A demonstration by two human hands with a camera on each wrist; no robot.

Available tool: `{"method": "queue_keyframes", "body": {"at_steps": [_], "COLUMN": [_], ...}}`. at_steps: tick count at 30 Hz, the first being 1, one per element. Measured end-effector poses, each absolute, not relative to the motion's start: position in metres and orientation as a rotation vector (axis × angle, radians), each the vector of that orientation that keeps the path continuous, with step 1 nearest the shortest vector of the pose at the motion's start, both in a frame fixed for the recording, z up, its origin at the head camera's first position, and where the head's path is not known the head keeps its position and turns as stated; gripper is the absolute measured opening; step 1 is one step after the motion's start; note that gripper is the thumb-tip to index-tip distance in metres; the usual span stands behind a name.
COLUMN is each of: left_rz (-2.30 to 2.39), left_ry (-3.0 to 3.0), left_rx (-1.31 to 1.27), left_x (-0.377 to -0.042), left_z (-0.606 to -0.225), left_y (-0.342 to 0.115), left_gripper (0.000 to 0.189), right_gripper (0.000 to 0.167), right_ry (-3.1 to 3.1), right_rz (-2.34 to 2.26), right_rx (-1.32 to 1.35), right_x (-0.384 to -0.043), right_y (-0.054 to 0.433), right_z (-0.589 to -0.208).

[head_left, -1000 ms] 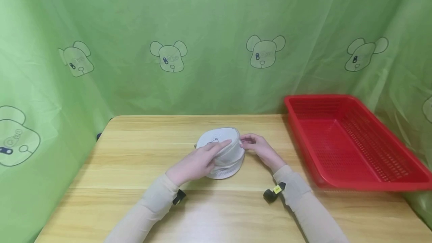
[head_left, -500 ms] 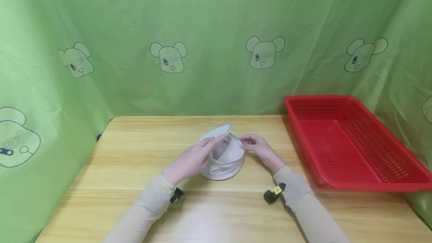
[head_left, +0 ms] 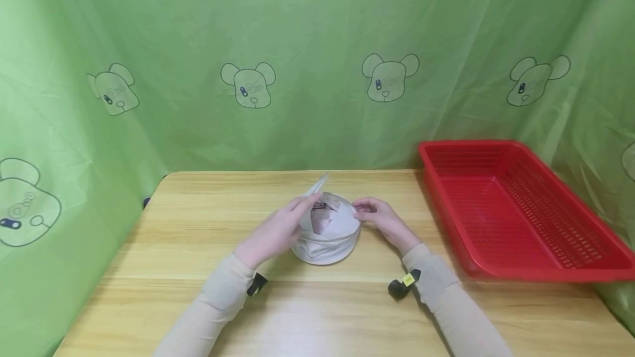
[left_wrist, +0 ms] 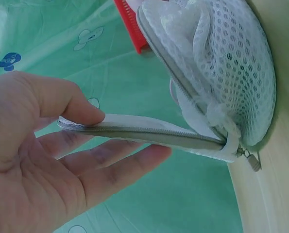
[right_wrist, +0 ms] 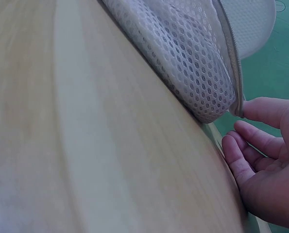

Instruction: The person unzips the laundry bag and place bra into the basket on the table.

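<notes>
A round white mesh laundry bag (head_left: 337,236) stands on the table, its zipped lid (left_wrist: 149,127) swung up at the left side. My left hand (head_left: 278,230) pinches that lid at its edge, thumb on one face and fingers on the other. A zipper pull (left_wrist: 253,162) hangs near the hinge of the lid. At the right rim of the bag, my right hand (head_left: 384,219) holds the zipper edge (right_wrist: 237,92) at the thumb tip, with the other fingers curled below. Some pale, crumpled material (head_left: 322,216) shows inside the bag.
A large red plastic basket (head_left: 496,225) stands at the right of the wooden table (head_left: 208,197). Green curtains (head_left: 317,125) with bear-head outlines hang behind and at both sides. Each wrist carries a small black camera.
My left hand has lifted the lid from over the bag and swung it up to the left, uncovering the inside. The right hand has stayed at the right rim.
</notes>
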State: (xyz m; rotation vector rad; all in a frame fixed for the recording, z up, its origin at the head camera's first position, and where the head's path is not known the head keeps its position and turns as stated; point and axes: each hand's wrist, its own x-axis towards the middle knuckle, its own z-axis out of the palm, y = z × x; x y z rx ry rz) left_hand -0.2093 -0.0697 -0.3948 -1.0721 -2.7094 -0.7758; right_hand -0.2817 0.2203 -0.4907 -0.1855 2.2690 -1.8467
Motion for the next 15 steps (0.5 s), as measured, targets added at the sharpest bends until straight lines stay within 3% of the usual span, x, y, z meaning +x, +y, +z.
{"method": "queue_keyframes", "body": {"at_steps": [15], "left_rz": [-0.845], "left_ry": [-2.637], "left_rx": [-1.025], "left_x": [-0.2159], "left_z": [-0.3861], "left_y": [-0.0804], "left_gripper": [0.080], "right_gripper": [0.050], "right_ry": [2.279], "right_rz": [-1.830], "right_rx": [-0.199], "right_x": [-0.2830], "right_y": [0.2200], "right_z": [-0.4930]}}
